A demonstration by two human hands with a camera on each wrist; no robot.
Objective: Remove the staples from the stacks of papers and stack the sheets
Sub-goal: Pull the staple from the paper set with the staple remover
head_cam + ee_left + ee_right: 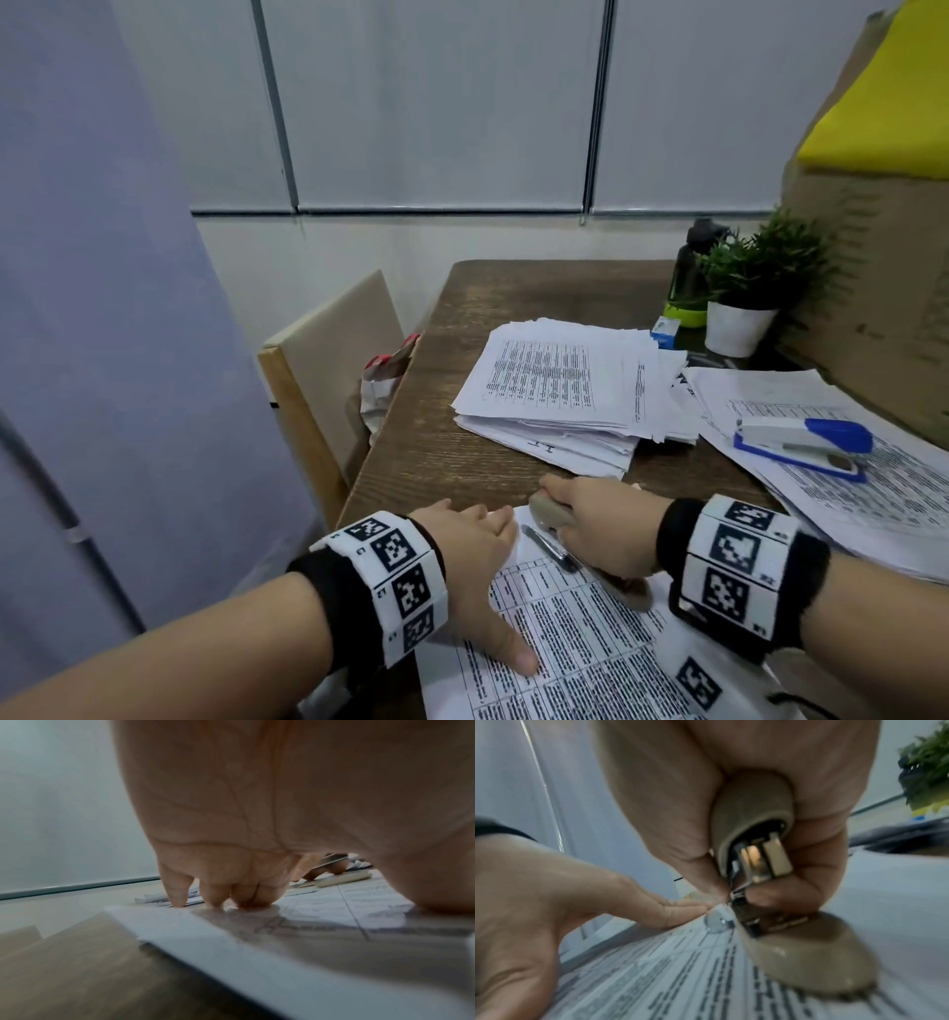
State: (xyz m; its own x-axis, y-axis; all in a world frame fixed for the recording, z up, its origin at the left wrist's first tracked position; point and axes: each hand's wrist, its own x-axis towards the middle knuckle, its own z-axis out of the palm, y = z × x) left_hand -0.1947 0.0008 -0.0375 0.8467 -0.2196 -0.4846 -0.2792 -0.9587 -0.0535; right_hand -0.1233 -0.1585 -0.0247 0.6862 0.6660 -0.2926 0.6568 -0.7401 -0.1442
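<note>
A dark wood-grain worktop (462, 452) fills the lower middle of the frame, set against a pale wall. Above it hang white roller blinds (436, 103). A beige-backed wooden chair (328, 370) stands at the worktop's left edge, with a lilac panel (102, 308) at far left.

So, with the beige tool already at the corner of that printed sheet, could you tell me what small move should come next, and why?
Probably squeeze and lift the beige staple remover gently. The right hand grips it with its metal tip at the corner of the printed sheet, while the left hand presses the sheet flat beside it.

Wood table (452, 462) — 3 paper stacks (560, 390), plant pot (739, 329), bottle (685, 288), sm. box (666, 329).
</note>
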